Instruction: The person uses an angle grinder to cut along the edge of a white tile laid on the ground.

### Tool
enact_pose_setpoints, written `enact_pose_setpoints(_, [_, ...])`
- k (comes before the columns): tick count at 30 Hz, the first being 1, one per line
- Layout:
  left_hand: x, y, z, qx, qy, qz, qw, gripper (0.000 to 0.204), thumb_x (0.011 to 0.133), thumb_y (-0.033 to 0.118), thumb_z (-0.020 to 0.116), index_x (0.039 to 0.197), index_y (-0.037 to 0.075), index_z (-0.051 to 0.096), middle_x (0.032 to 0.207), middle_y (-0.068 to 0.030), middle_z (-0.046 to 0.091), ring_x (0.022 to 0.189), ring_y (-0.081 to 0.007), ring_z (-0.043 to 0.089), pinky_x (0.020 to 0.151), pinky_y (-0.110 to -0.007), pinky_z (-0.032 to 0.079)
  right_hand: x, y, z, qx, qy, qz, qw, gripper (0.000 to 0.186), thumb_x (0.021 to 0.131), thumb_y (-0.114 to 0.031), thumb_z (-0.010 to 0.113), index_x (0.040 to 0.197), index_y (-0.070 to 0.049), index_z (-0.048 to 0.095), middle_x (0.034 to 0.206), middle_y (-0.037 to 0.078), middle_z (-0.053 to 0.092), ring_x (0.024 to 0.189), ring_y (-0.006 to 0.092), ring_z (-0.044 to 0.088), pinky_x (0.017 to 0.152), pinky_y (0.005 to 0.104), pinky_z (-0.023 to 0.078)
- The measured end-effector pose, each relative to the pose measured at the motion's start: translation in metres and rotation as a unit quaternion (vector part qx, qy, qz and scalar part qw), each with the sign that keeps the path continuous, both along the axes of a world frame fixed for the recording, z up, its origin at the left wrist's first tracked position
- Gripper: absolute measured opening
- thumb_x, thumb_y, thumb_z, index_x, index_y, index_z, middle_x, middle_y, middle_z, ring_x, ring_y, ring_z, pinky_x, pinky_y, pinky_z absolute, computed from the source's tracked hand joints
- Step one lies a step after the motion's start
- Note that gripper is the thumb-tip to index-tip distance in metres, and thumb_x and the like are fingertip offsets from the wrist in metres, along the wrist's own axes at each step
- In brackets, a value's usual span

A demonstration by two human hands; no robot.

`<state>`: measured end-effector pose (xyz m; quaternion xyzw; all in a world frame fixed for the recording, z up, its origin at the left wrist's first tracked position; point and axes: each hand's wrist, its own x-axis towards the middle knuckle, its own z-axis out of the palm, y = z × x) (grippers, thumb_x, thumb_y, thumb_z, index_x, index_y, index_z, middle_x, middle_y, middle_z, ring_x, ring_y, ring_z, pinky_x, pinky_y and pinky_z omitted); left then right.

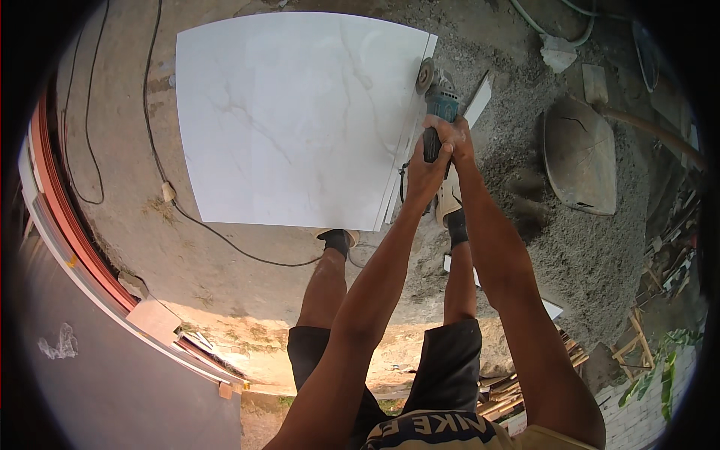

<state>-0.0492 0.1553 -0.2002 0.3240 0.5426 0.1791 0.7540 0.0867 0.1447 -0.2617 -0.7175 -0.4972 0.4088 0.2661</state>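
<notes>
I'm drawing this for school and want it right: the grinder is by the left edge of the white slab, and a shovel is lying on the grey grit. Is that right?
Not quite: the head view shows the grinder by the right edge of the white slab, and the shovel is lying on the grey grit.

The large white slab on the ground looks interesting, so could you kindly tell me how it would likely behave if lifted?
The slab would probably be stiff, since it lies flat without sagging or rippling. Its smooth, shiny face may be slippery to grip. Its stone-like veining suggests a hard, brittle material, so corners could chip.
</notes>
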Motion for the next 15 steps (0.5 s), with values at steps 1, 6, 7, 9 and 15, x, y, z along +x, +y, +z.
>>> enact_pose_setpoints(1, [0.002,0.001,0.001,0.000,-0.002,0.000,1.000,0.065,0.095,0.043,0.064,0.138,-0.003,0.047,0.123,-0.0149,0.063,0.114,-0.0209,0.059,0.097,-0.034,0.047,0.001,0.000,-0.001,-0.022,-0.004,-0.020,1.000,0.018,0.087,-0.021,0.057,0.102,-0.020,0.068,0.085,0.013,0.056,0.075,0.0291,0.060,0.066,0.0375,0.051])
enact_pose_setpoints(6, [-0.001,0.000,-0.005,-0.011,0.005,-0.007,1.000,0.065,0.095,0.043,0.064,0.137,-0.003,0.047,0.122,-0.0144,0.063,0.113,-0.0202,0.060,0.096,-0.034,0.047,-0.001,0.003,0.001,0.017,-0.076,0.025,0.997,0.018,0.088,-0.024,0.057,0.102,-0.020,0.067,0.082,0.014,0.057,0.073,0.0318,0.060,0.066,0.0387,0.050])
enact_pose_setpoints(7, [-0.002,-0.002,-0.006,-0.012,0.006,-0.007,1.000,0.065,0.095,0.043,0.064,0.137,-0.003,0.047,0.122,-0.0144,0.063,0.113,-0.0202,0.060,0.096,-0.034,0.047,0.000,0.004,-0.001,0.063,-0.022,0.030,0.997,0.019,0.089,-0.027,0.057,0.102,-0.019,0.067,0.081,0.015,0.057,0.072,0.0330,0.059,0.066,0.0395,0.050])
enact_pose_setpoints(9, [-0.003,-0.005,-0.007,0.006,-0.007,-0.002,1.000,0.065,0.096,0.044,0.064,0.137,-0.003,0.048,0.122,-0.0146,0.063,0.113,-0.0206,0.060,0.097,-0.034,0.047,0.001,0.001,-0.003,0.109,0.031,0.035,0.993,0.020,0.089,-0.030,0.057,0.102,-0.018,0.067,0.080,0.015,0.058,0.071,0.0342,0.059,0.065,0.0404,0.050])
enact_pose_setpoints(15, [-0.007,-0.007,0.006,-0.036,-0.022,0.001,0.999,0.066,0.095,0.043,0.065,0.138,-0.004,0.047,0.125,-0.0161,0.062,0.116,-0.0215,0.058,0.099,-0.035,0.045,-0.002,-0.011,-0.003,0.074,-0.041,0.039,0.996,0.033,0.089,-0.046,0.056,0.104,-0.017,0.066,0.081,0.015,0.060,0.070,0.0346,0.060,0.064,0.0420,0.050])
